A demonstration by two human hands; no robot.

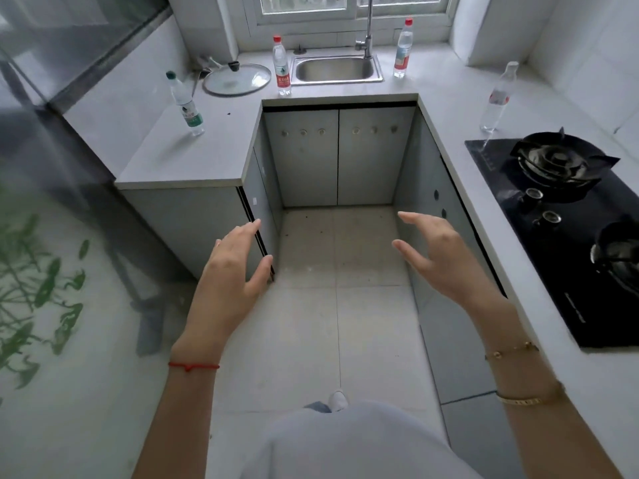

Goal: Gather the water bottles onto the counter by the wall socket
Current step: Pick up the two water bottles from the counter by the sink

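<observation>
Several water bottles stand upright on the U-shaped white counter (193,160). A green-capped bottle (185,104) is on the left wing. A red-capped, red-labelled bottle (281,67) stands left of the sink, and another red-capped bottle (402,50) right of it. A clear-capped bottle (498,98) stands on the right wing behind the hob. My left hand (231,271) and my right hand (439,257) hover open over the floor, holding nothing, well short of every bottle. No wall socket is visible.
A steel sink (337,69) with a tap sits under the window. A glass pan lid (237,79) lies left of it. A black gas hob (567,216) fills the right counter. Grey cabinet doors (339,157) line the alcove; a glass door stands at left.
</observation>
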